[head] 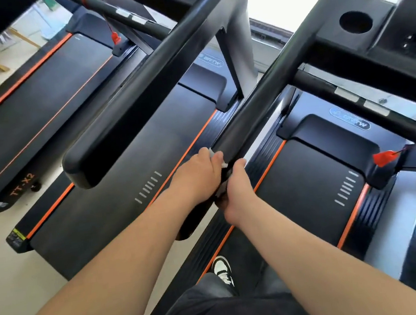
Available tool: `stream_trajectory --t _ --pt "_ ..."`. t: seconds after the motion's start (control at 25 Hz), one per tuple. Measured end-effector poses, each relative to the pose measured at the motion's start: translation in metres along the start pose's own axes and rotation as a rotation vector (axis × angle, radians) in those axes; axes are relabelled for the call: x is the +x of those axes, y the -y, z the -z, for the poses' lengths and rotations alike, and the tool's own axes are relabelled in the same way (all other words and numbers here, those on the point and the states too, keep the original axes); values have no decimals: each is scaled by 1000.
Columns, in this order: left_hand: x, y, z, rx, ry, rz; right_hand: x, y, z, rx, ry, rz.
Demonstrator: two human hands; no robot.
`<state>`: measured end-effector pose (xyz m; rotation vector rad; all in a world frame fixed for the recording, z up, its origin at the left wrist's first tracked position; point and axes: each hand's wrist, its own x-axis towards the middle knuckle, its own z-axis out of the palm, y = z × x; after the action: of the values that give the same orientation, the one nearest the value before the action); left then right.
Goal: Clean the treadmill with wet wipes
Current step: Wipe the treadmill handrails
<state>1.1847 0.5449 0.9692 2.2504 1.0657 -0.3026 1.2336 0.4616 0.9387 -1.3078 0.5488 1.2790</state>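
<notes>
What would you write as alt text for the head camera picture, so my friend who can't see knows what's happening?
A person cleans a treadmill's black handrail: the left hand presses a white wet wipe against it, and the right hand grips it nearer the body. More black treadmills with orange stripes stand to the left.

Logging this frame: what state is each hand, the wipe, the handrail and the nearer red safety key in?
left hand: holds the wet wipe against the handrail
wet wipe: mostly hidden under left hand
right hand: grips the handrail
handrail: held by both hands
nearer red safety key: hangs by its cord
</notes>
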Motion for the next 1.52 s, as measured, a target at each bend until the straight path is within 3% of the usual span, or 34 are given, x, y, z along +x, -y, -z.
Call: stream_trajectory --t 0.08,0.2,0.36,0.44,0.64,0.88,1.08,1.32,1.44,1.52 --pt "-4 -1 -4 -8 -4 10 -2 15 4 80 0 10" --pt "-35 12 -14 164 -82 -39 -6 46 9 88 -44 95" --pt "-59 32 -26 289 -304 -148 -6 46 13 0 -185 119" --pt "-63 37 -24 294 -398 -188 -7 22 14 -36 -170 97" --pt "-50 18 -15 192 -341 -184 -16 3 37 126 -113 78" --pt "10 -29 -25 345 -223 -220 -8 57 59 241 -102 110" --pt "88 -95 -22 448 -230 -288 13 121 96 360 -51 157" --pt "132 -154 -31 469 -298 -210 72 197 109 138 -233 166" --pt "146 -165 -29 396 -293 -176 98 230 93 101 -96 130" --pt "154 -173 -26 359 -286 -146 111 246 82 204 -27 121"
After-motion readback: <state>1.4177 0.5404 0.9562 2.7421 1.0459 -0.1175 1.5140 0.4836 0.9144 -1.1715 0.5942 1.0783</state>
